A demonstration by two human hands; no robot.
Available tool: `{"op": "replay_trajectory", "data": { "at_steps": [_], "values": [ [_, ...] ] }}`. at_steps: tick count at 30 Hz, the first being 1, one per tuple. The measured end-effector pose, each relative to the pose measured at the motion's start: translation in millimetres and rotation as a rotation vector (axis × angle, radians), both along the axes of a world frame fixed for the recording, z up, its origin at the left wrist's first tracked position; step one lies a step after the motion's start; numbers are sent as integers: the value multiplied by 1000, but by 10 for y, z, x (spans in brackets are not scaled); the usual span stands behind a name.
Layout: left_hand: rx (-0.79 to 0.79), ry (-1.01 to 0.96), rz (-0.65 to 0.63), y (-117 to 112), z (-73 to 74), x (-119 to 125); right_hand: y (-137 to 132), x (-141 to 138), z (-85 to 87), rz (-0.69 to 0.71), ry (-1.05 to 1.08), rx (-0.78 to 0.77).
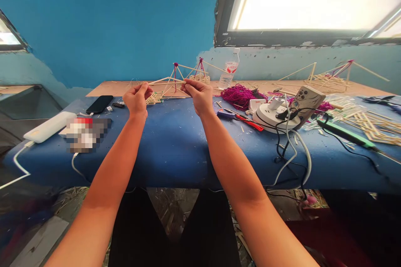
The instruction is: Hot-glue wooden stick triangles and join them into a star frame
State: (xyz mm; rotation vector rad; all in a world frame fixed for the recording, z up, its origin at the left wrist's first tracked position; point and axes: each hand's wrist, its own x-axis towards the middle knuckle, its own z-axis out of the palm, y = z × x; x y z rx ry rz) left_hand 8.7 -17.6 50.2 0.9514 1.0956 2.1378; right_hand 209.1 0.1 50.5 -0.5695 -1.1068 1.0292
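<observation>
Between my two hands, above the blue table, is a flat, narrow triangle of thin wooden sticks (pixel 163 79). My left hand (pixel 136 97) pinches its left end, thumb against curled fingers. At the other end my right hand (pixel 199 95) grips the sticks between thumb and fingertips. Exactly how the ends are joined is covered by my fingers. Just behind my hands stand stick frames tied at the top with purple yarn (pixel 176 65). Below the held sticks lies a small lattice of sticks (pixel 154 99).
To the right are a heap of purple yarn (pixel 238 96), a plastic bottle (pixel 230 70), a white round power strip (pixel 275 116) with cables, a propped phone (pixel 308 102) and a green-handled tool (pixel 346 133). Leftward lie a black phone (pixel 99 104) and a white power bank (pixel 50 127).
</observation>
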Motion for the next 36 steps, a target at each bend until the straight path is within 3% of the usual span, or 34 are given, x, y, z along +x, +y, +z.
{"op": "replay_trajectory", "data": {
  "at_steps": [17, 24, 36],
  "values": [
    [6, -31, -27, -18, 35, -7, 179, 28, -105, -104, -63, 153],
    [11, -81, -149, -49, 62, 12, 212, 53, -108, -145, -62, 70],
    [14, 35, -194, -74, 40, 45, 196, 68, -64, -163, 47, -6]
  ]
}}
